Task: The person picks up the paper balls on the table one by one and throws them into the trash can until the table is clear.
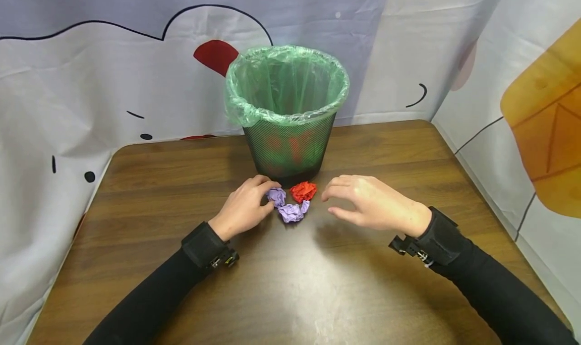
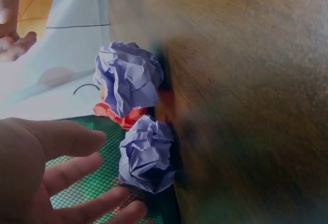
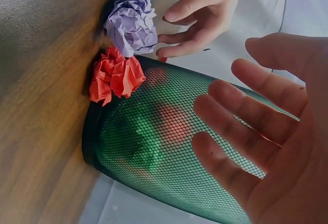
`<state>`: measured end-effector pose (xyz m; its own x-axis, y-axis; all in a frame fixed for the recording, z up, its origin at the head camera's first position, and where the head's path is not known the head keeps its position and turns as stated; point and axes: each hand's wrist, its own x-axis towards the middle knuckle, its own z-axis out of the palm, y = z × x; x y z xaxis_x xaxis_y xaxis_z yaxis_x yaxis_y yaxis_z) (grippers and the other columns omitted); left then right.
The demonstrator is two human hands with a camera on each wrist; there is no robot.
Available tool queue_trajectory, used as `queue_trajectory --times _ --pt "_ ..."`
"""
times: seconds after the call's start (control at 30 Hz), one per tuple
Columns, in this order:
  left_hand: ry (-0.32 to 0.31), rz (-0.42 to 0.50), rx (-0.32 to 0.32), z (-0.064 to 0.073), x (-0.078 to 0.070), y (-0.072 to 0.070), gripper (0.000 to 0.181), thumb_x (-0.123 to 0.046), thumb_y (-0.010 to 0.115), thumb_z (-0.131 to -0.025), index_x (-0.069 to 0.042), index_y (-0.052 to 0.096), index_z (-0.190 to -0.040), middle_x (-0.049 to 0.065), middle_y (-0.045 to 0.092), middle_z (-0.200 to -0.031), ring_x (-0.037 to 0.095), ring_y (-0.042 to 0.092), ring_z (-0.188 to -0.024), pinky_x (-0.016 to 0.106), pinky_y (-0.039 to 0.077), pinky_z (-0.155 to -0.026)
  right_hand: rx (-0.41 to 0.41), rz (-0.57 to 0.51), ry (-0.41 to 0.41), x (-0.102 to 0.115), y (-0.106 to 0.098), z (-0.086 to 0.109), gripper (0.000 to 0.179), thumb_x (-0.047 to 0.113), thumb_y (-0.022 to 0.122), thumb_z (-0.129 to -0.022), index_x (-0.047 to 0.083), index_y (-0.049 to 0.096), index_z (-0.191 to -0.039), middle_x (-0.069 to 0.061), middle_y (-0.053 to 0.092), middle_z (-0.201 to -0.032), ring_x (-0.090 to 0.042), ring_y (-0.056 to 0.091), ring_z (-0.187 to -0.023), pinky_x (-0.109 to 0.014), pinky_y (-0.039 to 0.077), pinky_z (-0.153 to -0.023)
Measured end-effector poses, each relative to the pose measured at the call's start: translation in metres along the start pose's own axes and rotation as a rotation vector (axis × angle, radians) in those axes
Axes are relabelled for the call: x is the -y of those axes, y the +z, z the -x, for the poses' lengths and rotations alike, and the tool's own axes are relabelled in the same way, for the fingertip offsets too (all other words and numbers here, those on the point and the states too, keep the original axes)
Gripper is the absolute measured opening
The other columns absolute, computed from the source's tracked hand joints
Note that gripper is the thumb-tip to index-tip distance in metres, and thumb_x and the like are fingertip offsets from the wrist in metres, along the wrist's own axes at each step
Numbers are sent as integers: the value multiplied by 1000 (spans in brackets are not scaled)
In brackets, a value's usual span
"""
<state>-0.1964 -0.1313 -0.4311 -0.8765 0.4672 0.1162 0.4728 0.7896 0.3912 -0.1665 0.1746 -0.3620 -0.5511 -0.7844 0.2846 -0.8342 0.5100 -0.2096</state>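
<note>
My left hand, fingers loosely bent, hovers beside a crumpled purple paper ball. In the left wrist view a small gap shows between its fingers and that purple ball. A second purple paper ball lies just in front, and a crumpled red paper ball sits behind it at the foot of the wastebasket. To the right of the balls, my right hand is held above the table with nothing in it. Its spread, gently bent fingers appear in the right wrist view, apart from the red ball.
The black mesh wastebasket has a green plastic liner folded over its rim. Reddish shapes show through the mesh. It stands near the back edge of the wooden table. A printed curtain hangs behind and at the sides.
</note>
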Motion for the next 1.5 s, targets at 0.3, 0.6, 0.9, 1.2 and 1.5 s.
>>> queue_trajectory --times 0.3,0.6,0.9,1.2,1.5 --pt "13 -18 40 -4 3 7 37 -16 70 -90 -17 69 -126 6 61 -123 25 62 -112 47 53 -91 11 -8 13 -1 5 3 18 25 72 -92 18 71 -109 8 67 -106 -7 64 -100 -33 55 -88" --pt "-6 0 42 -5 4 10 28 -10 70 -87 -12 70 -115 7 61 -120 24 64 -103 45 53 -87 2 -15 21 -2 10 7 17 24 72 -91 19 71 -108 8 67 -104 -6 64 -99 -32 55 -87" --pt "1 6 46 -4 5 8 22 -7 66 -88 -12 68 -110 5 68 -109 23 66 -97 44 54 -86 15 -33 44 -1 11 10 18 23 72 -91 19 71 -108 7 69 -105 -7 64 -100 -32 55 -87" --pt "-12 2 -26 1 3 -5 21 -19 69 -86 -16 68 -107 -1 66 -97 18 60 -81 39 51 -72 8 -29 68 -2 13 15 16 25 72 -92 20 71 -108 12 67 -106 -5 64 -101 -32 55 -88" --pt "54 19 -204 5 -6 -39 18 -28 65 -87 -19 65 -103 -6 62 -88 14 56 -70 33 44 -59 3 -38 73 -2 16 16 16 25 71 -93 20 71 -108 9 67 -106 -6 64 -100 -32 55 -87"
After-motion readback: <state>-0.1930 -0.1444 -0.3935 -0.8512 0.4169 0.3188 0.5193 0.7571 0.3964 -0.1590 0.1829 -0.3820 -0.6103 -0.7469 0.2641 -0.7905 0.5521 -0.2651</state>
